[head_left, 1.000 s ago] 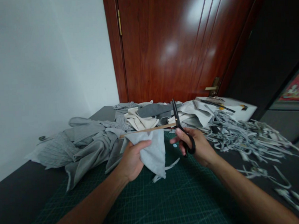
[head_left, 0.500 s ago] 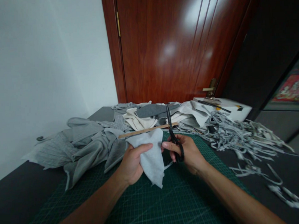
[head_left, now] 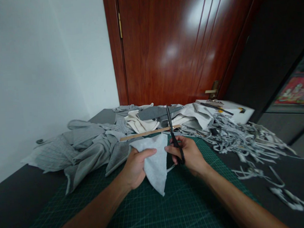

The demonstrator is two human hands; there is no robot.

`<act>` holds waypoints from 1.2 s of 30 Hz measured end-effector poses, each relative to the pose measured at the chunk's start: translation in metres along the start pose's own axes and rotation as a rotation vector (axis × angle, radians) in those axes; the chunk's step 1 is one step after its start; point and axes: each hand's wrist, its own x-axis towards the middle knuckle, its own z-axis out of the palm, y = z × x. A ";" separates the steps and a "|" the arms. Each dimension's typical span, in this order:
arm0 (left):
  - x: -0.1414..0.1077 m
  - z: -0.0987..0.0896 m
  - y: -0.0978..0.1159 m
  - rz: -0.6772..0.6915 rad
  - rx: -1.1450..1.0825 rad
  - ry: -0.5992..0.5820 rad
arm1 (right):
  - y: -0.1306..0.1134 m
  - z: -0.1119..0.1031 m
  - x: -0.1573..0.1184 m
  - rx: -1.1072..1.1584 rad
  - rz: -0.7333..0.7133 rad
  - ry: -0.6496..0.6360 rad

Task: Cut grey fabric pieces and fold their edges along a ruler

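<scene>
Red-brown door (head_left: 160, 42) behind a dark tabletop (head_left: 11, 199)

The door's hinge (head_left: 120, 25) shows at left, its handle (head_left: 211, 91) low at right. A pale wall (head_left: 37, 65) fills the left side; a dark cabinet (head_left: 268, 46) stands at right. A grey fabric heap (head_left: 87, 141) lies on the tabletop's left, a tangle of strips (head_left: 234, 137) on its right, just in front of a white box (head_left: 247, 115).

Grey cloth (head_left: 156, 164) and scissors (head_left: 173, 135) in hands (head_left: 134, 168) (head_left: 192, 156) above green mat (head_left: 157, 217)

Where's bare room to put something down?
Try the green mat this side of the held cloth, or the black tabletop left of the mat, this side of the grey heap. Fabric crowds the back, strips the right.
</scene>
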 end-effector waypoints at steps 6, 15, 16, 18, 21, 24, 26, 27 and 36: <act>0.001 -0.004 0.001 -0.014 0.011 -0.024 | 0.001 -0.002 -0.001 0.049 -0.005 -0.029; -0.002 -0.007 0.001 -0.184 0.109 -0.205 | -0.009 -0.021 0.010 0.241 -0.074 0.081; -0.002 -0.007 0.000 -0.219 0.161 -0.199 | -0.009 -0.024 0.011 0.252 -0.080 0.095; -0.002 -0.007 -0.005 -0.262 0.248 -0.184 | -0.008 -0.029 0.013 0.266 -0.090 0.119; -0.004 -0.002 -0.010 -0.193 0.208 -0.192 | -0.004 -0.031 0.014 0.267 -0.096 0.137; -0.007 0.006 -0.011 -0.095 0.097 -0.209 | -0.001 -0.030 0.014 0.257 -0.090 0.141; -0.009 0.009 -0.012 -0.057 0.060 -0.196 | 0.002 -0.029 0.014 0.246 -0.081 0.140; -0.009 0.010 -0.013 -0.046 0.050 -0.184 | 0.003 -0.028 0.014 0.241 -0.076 0.140; -0.006 0.001 -0.024 -0.167 0.040 0.017 | 0.006 -0.026 0.015 0.219 -0.079 0.132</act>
